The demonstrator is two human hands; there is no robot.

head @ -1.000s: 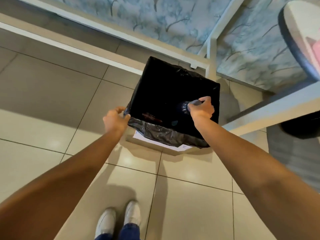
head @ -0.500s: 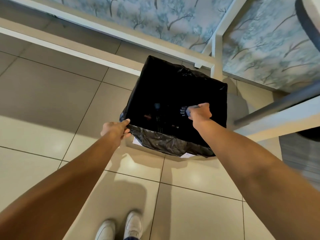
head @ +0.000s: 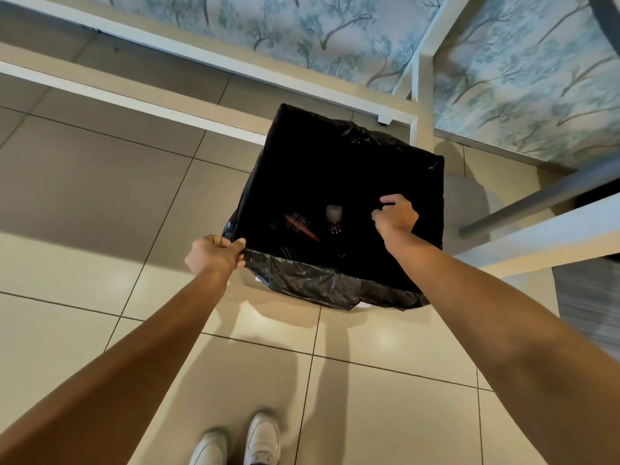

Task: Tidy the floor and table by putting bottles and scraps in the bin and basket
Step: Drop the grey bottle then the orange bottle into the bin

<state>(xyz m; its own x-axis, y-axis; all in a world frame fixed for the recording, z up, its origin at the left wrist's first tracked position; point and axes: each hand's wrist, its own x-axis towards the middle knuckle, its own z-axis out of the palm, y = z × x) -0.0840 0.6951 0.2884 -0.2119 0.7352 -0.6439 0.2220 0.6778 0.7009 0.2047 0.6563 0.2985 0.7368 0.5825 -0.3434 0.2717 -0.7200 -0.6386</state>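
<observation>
I'm watching the left hand (head: 214,258) gripping the near left corner of the bin (head: 322,283), fingers curled over its black liner. The right hand (head: 397,214) is hovering above the opening, fingers curled in, nothing visible in them. A bottle (head: 333,214) is showing inside the bin. The bin is standing on the tiled floor (head: 100,196) beside a white table leg (head: 421,95).

— Inside the bin (head: 322,283)?
— Too dark: one pale blurred shape (head: 333,213), one reddish smear (head: 300,224), neither identifiable.
— Right hand (head: 397,214)?
— Fingertips curled under, out of sight.
— Shoes (head: 261,437)?
— Cut off by the bottom edge.
</observation>
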